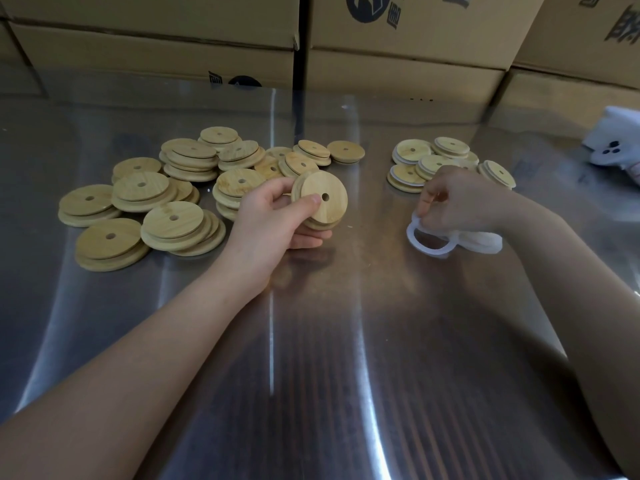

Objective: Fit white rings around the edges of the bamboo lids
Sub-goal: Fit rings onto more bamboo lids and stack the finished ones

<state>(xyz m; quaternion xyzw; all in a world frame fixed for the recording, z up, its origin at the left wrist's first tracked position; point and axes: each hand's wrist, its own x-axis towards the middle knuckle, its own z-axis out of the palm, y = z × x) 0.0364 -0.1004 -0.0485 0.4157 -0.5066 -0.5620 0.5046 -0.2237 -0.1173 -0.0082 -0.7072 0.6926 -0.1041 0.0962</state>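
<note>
A bamboo lid (320,199) stands tilted at frame centre, gripped in your left hand (273,223); to its right, your right hand (457,202) pinches a white ring (427,242).

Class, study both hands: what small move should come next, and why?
Probably lift one ring off the table and bring it to the lid: the right hand pinches a ring there, while the left hand holds a ringless lid up.

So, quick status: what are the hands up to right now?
Left hand grips a few bamboo lids. Right hand pinches a white ring on the table. Nothing blocking.
</note>
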